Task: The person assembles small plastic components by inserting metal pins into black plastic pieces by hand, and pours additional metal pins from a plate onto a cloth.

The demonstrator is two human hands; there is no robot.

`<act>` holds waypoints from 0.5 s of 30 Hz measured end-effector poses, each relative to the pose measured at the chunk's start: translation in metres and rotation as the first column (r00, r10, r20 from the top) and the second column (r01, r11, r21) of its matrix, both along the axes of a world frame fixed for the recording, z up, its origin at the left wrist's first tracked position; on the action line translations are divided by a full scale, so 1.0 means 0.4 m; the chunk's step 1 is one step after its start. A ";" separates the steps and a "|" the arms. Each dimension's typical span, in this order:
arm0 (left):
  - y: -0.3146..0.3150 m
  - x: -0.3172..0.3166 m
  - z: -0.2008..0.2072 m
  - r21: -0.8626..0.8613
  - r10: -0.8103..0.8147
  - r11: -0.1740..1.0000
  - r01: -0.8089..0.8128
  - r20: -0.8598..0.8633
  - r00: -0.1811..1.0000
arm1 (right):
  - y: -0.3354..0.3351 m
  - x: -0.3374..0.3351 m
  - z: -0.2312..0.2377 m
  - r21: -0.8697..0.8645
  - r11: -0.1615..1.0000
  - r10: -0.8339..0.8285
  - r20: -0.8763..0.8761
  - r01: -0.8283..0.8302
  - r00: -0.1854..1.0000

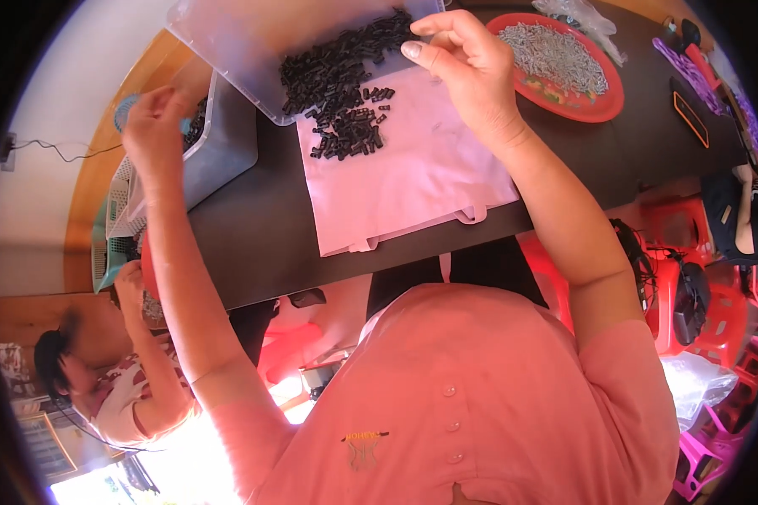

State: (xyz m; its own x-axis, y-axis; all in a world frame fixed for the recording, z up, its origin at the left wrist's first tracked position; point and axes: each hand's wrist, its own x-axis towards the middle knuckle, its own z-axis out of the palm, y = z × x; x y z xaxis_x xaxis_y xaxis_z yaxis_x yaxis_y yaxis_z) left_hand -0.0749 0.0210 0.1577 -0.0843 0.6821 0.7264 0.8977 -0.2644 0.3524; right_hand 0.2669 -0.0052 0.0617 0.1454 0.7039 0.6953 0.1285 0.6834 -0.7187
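My right hand [478, 74] is over the right side of a tilted clear plastic bin [234, 52]. Its thumb and forefinger are a little apart beside a heap of small black plastic pieces [337, 71], and I see nothing between them. The heap spills from the bin onto a pink cloth bag [413, 168] with short handles. My left hand [156, 135] is raised at the near left, over a second clear bin [227, 139] with more black pieces inside. Its fingers are curled together; anything in them is hidden.
A red tray [612, 101] of small silvery pieces stands on the dark table [253, 244] at the right, with a phone [689, 118] beyond. Baskets [114, 236] line the left end. Another person [135, 379] sits at the lower left. Red chairs [678, 227] stand right.
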 end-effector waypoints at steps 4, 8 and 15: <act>-0.061 0.244 -0.145 -0.137 -0.367 0.901 0.412 0.270 0.890 | -0.020 0.019 0.029 0.088 0.995 -0.039 -0.047 0.043 0.998; -0.059 0.440 -0.314 -0.167 -0.692 0.722 0.671 -0.166 0.703 | 0.005 0.014 -0.010 -0.080 0.994 0.059 -0.177 -0.074 0.983; -0.072 0.517 -0.374 -0.298 -0.635 0.754 0.585 -0.107 0.765 | -0.070 0.074 0.004 -0.199 0.980 0.052 0.361 0.022 0.931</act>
